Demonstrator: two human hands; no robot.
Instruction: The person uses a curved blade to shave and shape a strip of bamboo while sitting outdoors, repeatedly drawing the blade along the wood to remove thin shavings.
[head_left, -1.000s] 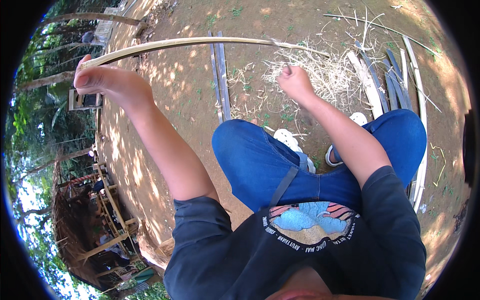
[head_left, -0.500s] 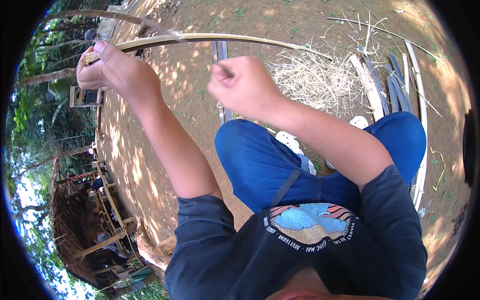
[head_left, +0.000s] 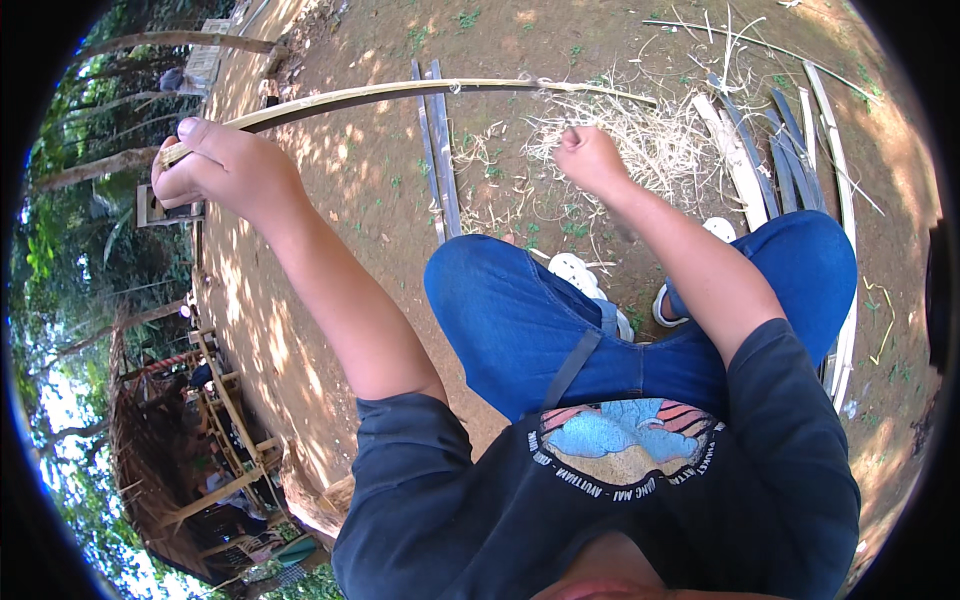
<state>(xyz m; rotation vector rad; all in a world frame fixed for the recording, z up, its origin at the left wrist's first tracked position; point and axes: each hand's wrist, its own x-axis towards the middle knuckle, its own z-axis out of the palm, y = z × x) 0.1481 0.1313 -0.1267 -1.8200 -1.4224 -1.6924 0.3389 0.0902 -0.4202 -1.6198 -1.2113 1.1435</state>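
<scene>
Much bare dirt ground [head_left: 340, 180] lies below, with a pile of pale shavings [head_left: 640, 140] and split slats [head_left: 760, 150]. Left hand [head_left: 215, 165], arm raised, is clenched around a long bamboo strip [head_left: 400, 92]; right hand [head_left: 590, 158], fisted below the strip, has swung back right since half a second ago.

No packages, signs or screens show here. The nearest thing to a label is a round printed emblem [head_left: 628, 445] on the dark shirt, pale blue and red with white lettering below.

dark printed t-shirt [head_left: 620, 500], blue jeans [head_left: 530, 320]
</scene>
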